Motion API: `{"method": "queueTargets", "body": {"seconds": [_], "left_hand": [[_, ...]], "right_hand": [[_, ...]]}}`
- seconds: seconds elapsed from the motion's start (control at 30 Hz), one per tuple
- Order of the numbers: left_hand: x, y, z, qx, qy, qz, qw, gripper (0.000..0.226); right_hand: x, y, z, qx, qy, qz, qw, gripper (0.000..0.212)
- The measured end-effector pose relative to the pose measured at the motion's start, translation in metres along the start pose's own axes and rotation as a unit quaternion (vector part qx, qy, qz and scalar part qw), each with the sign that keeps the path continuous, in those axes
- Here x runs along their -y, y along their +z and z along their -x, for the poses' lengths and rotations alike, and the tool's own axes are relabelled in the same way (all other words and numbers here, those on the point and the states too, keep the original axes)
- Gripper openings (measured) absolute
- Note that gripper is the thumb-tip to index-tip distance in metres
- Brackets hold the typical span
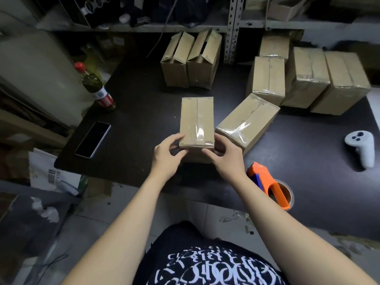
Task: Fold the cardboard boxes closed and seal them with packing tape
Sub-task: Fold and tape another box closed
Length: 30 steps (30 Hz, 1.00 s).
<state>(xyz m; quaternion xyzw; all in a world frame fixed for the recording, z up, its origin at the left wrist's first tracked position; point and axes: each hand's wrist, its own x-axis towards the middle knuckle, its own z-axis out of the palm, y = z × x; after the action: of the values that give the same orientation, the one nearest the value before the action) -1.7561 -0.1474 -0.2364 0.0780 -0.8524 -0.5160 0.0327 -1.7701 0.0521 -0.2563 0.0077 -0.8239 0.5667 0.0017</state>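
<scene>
**Both hands on a taped box at the front of the desk**

A small brown cardboard box (197, 120), its top flaps folded shut and a strip of clear packing tape (199, 133) running along the centre seam, sits at the near middle of the black desk (144, 112). The left grip (164, 154) grasps the box's near left corner, with the thumb at the top edge and the fingers curled against the front face. The right grip (224, 154) grasps the near right corner in the same way.

Just to the right, a second taped brown box (247, 122) lies at an angle, close to the held one. An orange tape dispenser (267, 182) with a brown roll (287, 195) lies at the desk's front edge, near the right wrist. Further right rests a white handheld controller (359, 147).

To the left lie a dark smartphone (93, 139), face up, and a red-capped bottle of dark liquid (96, 87). At the back stand two untaped boxes with raised flaps (190, 64), side by side and touching. A cluster of sealed boxes (308, 79) occupies the far right, in front of a grey metal shelf (185, 27).
</scene>
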Motion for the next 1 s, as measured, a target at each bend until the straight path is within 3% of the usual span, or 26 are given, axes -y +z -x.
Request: {"method": "queueTargets", "body": {"seconds": [0.27, 0.43, 0.73, 1.0], "left_hand": [[-0.015, 0.038, -0.061, 0.128, 0.046, 0.021, 0.991, 0.050], [-0.024, 0.064, -0.079, 0.146, 0.091, 0.020, 0.985, 0.046], [-0.025, 0.056, -0.137, 0.128, 0.107, -0.002, 0.986, 0.044], [-0.039, 0.057, -0.195, 0.121, 0.076, -0.001, 0.990, 0.043]], "right_hand": [[0.004, -0.013, 0.003, -0.193, 0.079, -0.001, 0.978, 0.040], [0.009, -0.007, -0.006, -0.285, 0.133, 0.002, 0.949, 0.037], [0.015, -0.005, -0.077, -0.230, 0.144, 0.039, 0.962, 0.034], [0.017, 0.002, -0.147, -0.237, 0.143, 0.013, 0.961, 0.032]]}}
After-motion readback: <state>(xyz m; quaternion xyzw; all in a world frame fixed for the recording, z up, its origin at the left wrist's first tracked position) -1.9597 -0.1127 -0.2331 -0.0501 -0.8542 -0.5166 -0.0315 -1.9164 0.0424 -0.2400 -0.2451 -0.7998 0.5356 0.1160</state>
